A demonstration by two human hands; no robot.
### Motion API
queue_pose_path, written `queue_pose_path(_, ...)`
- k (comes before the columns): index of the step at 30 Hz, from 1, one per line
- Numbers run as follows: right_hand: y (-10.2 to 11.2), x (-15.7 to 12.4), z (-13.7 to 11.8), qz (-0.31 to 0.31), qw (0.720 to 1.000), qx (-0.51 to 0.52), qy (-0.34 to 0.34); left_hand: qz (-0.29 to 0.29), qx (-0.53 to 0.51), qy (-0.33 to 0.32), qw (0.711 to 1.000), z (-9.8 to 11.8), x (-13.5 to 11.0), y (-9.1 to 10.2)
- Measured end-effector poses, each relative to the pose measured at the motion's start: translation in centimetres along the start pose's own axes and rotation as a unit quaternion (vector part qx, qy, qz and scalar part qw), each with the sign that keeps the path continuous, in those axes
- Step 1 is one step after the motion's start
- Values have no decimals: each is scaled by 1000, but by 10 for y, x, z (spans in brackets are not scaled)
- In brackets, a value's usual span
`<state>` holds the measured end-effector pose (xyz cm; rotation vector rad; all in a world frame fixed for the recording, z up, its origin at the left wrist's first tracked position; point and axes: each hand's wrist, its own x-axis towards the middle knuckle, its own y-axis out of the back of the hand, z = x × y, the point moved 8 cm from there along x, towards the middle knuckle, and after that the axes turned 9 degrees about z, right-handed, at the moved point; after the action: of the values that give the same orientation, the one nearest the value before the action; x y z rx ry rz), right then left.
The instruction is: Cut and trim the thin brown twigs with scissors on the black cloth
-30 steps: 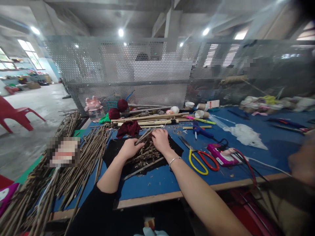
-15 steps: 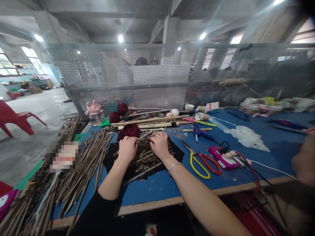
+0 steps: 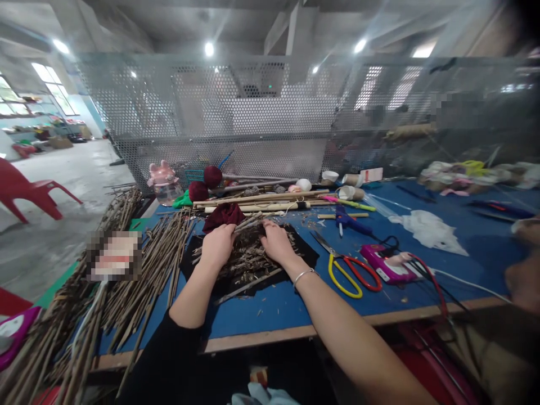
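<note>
My left hand [image 3: 216,247] has its fingers curled round the left end of a few thin twigs [image 3: 250,223]. The right ends of these twigs meet the fingertips of my right hand [image 3: 277,242], which is closed on them. Both hands are at the far side of a pile of short broken twigs [image 3: 248,256] lying on a black cloth [image 3: 310,254]. A longer stick [image 3: 253,286] lies along the near side of the pile. Dark red fabric [image 3: 223,216] sits just beyond my left hand.
Long twig bundles [image 3: 143,275] cover the table's left side. Right of the cloth lie scissors [image 3: 343,275], a blue glue gun [image 3: 348,222] and a purple power strip [image 3: 390,267]. Sticks [image 3: 253,198] lie behind. Another person's arm [image 3: 527,270] is at the right edge.
The view has shifted slightly. My hands stay at the far side of the pile with the twigs between them, and the right fingers have shifted a little along them.
</note>
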<state>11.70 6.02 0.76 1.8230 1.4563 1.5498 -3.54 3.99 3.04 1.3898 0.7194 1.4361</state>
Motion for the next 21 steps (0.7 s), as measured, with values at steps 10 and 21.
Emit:
queue_pose_path(10,-12,-5,4,-121,990,-44,54,4,1,36,999,-5,-2,-2)
queue_pose_path(21,2,4,6,-49,998,-22,37,-18,-1,53,998,-1,-5,-7)
